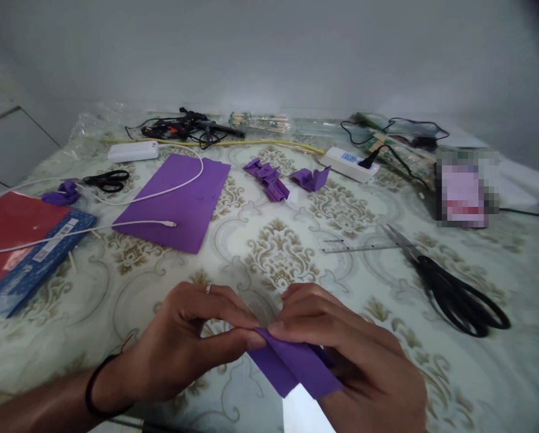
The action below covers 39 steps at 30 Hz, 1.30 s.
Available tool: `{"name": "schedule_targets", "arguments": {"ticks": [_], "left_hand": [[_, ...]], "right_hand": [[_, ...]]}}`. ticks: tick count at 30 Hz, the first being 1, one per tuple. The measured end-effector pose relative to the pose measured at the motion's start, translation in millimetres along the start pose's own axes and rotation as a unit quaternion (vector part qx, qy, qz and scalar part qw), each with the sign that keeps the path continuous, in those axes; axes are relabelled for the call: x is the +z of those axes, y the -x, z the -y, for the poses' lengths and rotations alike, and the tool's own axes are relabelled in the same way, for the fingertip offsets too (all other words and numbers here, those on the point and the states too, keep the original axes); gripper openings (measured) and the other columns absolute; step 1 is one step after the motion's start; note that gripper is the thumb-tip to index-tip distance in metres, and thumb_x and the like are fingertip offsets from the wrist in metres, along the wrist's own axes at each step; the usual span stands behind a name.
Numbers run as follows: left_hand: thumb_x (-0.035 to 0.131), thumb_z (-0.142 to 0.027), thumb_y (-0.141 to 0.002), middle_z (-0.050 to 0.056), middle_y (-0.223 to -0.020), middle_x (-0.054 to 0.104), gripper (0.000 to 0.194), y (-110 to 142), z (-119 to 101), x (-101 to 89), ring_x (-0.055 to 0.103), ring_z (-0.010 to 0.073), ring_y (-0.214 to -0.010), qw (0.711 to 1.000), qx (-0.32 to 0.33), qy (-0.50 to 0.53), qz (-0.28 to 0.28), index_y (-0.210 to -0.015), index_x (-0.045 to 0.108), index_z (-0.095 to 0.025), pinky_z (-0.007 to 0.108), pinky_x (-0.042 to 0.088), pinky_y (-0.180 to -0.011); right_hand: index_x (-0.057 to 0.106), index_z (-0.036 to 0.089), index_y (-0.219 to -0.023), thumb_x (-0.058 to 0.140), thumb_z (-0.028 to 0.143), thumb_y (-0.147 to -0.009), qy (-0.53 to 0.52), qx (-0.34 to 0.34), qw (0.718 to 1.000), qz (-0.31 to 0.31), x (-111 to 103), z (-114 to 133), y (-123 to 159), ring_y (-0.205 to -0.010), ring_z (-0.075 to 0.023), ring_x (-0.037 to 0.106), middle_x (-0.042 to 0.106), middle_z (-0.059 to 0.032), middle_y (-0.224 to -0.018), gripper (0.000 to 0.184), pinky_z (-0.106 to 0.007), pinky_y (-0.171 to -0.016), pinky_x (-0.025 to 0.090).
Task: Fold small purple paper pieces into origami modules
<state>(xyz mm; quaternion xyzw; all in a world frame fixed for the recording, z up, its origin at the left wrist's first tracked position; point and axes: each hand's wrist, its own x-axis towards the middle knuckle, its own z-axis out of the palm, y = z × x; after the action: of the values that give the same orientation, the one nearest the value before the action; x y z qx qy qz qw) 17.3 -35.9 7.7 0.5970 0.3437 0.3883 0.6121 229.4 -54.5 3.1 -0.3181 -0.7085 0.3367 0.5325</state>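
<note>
My left hand (188, 343) and my right hand (355, 355) meet low in the middle of the view, both pinching a small folded piece of purple paper (296, 364). The left thumb and forefinger grip its left corner; a ring shows on one left finger. The right hand's fingers press on the top edge, and the paper lies partly under that hand. Farther back on the table lie a large purple sheet (174, 201) with a white cable across it, several folded purple pieces (269, 177) and another purple folded piece (311, 178).
Large black scissors (450, 288) and a clear ruler (355, 245) lie at the right. Small black scissors (107, 179), a red and blue paper pack (21, 246), a white power strip (348, 163), a glue gun (183, 126) and stick packs sit at the back.
</note>
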Motion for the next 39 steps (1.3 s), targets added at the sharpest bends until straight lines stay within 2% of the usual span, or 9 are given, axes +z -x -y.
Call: {"name": "schedule_targets", "arguments": {"ticks": [5, 11, 19, 23, 26, 28, 31, 33, 39], "left_hand": [[0.082, -0.026, -0.094, 0.002, -0.086, 0.084, 0.007, 1, -1, -1.3, 0.074, 0.0143, -0.077, 1.0, -0.026, -0.011, -0.003, -0.095, 0.089, -0.028, 0.022, 0.057, -0.073], [0.083, -0.03, -0.092, 0.004, -0.082, 0.081, 0.009, 1, 0, -1.9, 0.071, 0.0164, -0.075, 0.999, -0.032, -0.017, -0.02, -0.088, 0.087, -0.024, 0.025, 0.055, -0.07], [0.076, -0.028, -0.094, 0.001, -0.075, 0.077, 0.013, 1, -3, -1.7, 0.066, 0.0143, -0.067, 0.986, -0.067, -0.144, -0.052, -0.084, 0.079, -0.02, 0.022, 0.051, -0.063], [0.074, -0.021, -0.093, -0.001, -0.077, 0.078, 0.006, 2, 0, 0.2, 0.068, 0.0136, -0.068, 0.974, -0.019, -0.221, -0.041, -0.09, 0.079, -0.022, 0.023, 0.052, -0.066], [0.075, -0.021, -0.092, 0.0, -0.087, 0.079, 0.011, 0, 2, 0.4, 0.071, 0.0145, -0.076, 0.977, 0.0, -0.205, -0.06, -0.102, 0.078, -0.023, 0.023, 0.055, -0.071], [0.078, -0.026, -0.089, 0.0, -0.088, 0.078, 0.016, -2, 1, 0.1, 0.07, 0.0153, -0.077, 0.979, -0.034, -0.186, -0.071, -0.104, 0.077, -0.022, 0.022, 0.054, -0.069], [0.075, -0.033, -0.09, -0.002, -0.071, 0.07, 0.016, -6, -3, -0.7, 0.06, 0.0133, -0.066, 0.972, -0.119, -0.195, -0.059, -0.085, 0.076, -0.018, 0.021, 0.045, -0.059], [0.072, -0.037, -0.092, -0.002, -0.066, 0.066, 0.026, -7, -5, -1.2, 0.055, 0.0125, -0.063, 0.968, -0.15, -0.193, -0.058, -0.076, 0.075, -0.017, 0.022, 0.041, -0.058], [0.071, -0.04, -0.095, -0.003, -0.065, 0.061, 0.032, -7, -4, -3.2, 0.049, 0.0116, -0.063, 0.969, -0.17, -0.177, -0.015, -0.076, 0.074, -0.015, 0.022, 0.037, -0.058]], "right_hand": [[0.075, 0.022, -0.104, 0.065, -0.009, -0.083, -0.02, 0.004, 1.0, -0.016, 2, 0, 2, -0.074, -0.0171, 0.067, 0.072, -0.0015, -0.083, 0.039, -0.04, -0.078, 0.057], [0.073, 0.023, -0.097, 0.064, -0.006, -0.086, -0.033, 0.025, 0.999, -0.004, 4, -1, 2, -0.072, -0.0144, 0.066, 0.069, 0.0004, -0.081, 0.033, -0.035, -0.076, 0.058], [0.072, 0.026, -0.105, 0.053, 0.017, -0.094, -0.004, 0.146, 0.989, 0.033, -3, 4, 1, -0.083, -0.0209, 0.073, 0.076, -0.0037, -0.093, 0.023, -0.03, -0.065, 0.056], [0.075, 0.025, -0.095, 0.066, 0.023, -0.096, 0.037, 0.218, 0.974, 0.047, 1, 0, -3, -0.071, -0.0166, 0.072, 0.077, 0.0012, -0.081, 0.009, -0.026, -0.063, 0.055], [0.077, 0.025, -0.085, 0.071, 0.024, -0.095, 0.049, 0.249, 0.966, 0.051, 4, -3, -5, -0.065, -0.0142, 0.07, 0.077, 0.0035, -0.073, 0.012, -0.023, -0.061, 0.053], [0.078, 0.024, -0.083, 0.072, 0.027, -0.095, 0.033, 0.264, 0.964, 0.01, 4, -4, -4, -0.064, -0.0139, 0.07, 0.077, 0.0033, -0.071, 0.013, -0.023, -0.06, 0.052], [0.076, 0.023, -0.08, 0.074, 0.029, -0.094, -0.005, 0.284, 0.958, -0.037, 1, -5, -4, -0.063, -0.0135, 0.067, 0.075, 0.003, -0.07, 0.015, -0.022, -0.057, 0.051], [0.074, 0.023, -0.078, 0.074, 0.03, -0.094, -0.025, 0.292, 0.955, -0.035, -1, -5, -5, -0.064, -0.013, 0.066, 0.074, 0.003, -0.069, 0.017, -0.021, -0.058, 0.051], [0.079, 0.022, -0.085, 0.074, 0.03, -0.092, -0.019, 0.296, 0.955, -0.017, -2, -5, -9, -0.066, -0.0145, 0.067, 0.076, 0.0005, -0.073, 0.012, -0.023, -0.056, 0.051]]}}
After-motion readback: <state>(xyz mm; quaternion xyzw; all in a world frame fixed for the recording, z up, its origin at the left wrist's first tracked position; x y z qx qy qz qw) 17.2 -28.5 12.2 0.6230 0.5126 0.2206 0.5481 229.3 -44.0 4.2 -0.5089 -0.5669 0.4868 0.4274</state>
